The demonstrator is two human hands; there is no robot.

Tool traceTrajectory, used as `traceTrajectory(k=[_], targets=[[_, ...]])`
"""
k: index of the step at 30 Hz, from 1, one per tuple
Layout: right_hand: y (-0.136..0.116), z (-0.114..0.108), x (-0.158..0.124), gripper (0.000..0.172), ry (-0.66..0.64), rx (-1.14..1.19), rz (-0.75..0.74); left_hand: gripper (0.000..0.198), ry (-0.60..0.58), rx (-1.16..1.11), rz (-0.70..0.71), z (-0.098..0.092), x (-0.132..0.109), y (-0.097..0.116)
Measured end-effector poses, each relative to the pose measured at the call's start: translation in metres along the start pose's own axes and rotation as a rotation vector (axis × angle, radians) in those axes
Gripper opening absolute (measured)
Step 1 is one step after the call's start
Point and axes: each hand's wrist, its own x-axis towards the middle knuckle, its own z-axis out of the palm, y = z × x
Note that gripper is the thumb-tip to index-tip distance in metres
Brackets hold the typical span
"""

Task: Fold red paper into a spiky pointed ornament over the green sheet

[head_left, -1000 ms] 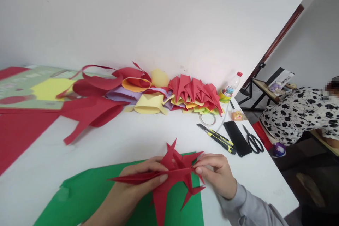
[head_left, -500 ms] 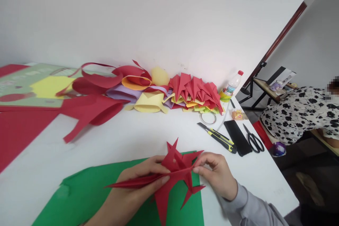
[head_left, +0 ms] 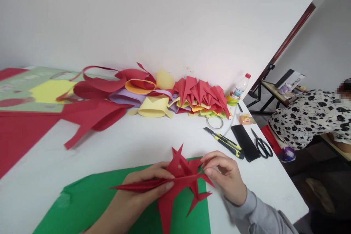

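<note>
Left grip [head_left: 134, 198] pinches red folded paper [head_left: 179, 184]; right grip [head_left: 229, 179] at its edge, closure unclear.

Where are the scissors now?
In the head view, the scissors lie at right, near the edge of the white table, just right of a flat black item and beyond the right hand.

Head view: from the wearer's head, forward and down
Left hand [head_left: 134, 192], right hand [head_left: 229, 181]: close — low in frame, either side of centre
Table [head_left: 161, 131]: seen slantwise from above, right edge included
Wall [head_left: 137, 18]: faced across the table, filling the upper frame
Person [head_left: 304, 120]: farther off — cut by the right border
</note>
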Motion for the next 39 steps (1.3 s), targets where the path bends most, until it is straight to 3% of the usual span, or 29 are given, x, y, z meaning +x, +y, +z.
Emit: traceTrajectory(k=[7,12,17,24,30,39], targets=[[0.004,-0.001,0.000,0.006,0.032,0.004,0.081,0.003,0.022,0.034,0.122,-0.002,0.001,-0.010],[0.010,0.004,0.000,0.005,0.059,0.151,0.199,0.002,0.037,0.102,0.266,-0.003,0.001,-0.024],[0.014,0.005,0.000,0.015,0.052,0.264,0.331,0.006,0.015,0.075,0.315,-0.001,-0.004,-0.015],[0.006,0.001,0.000,0.003,-0.003,0.162,0.176,0.004,0.098,0.060,0.282,0.003,-0.008,-0.006],[0.005,-0.001,-0.001,0.012,-0.083,0.104,0.155,0.005,0.052,0.080,0.345,-0.001,-0.006,-0.010],[0.005,-0.001,-0.002,0.018,-0.081,-0.031,0.106,0.004,0.146,0.116,0.252,0.000,-0.010,-0.004]])
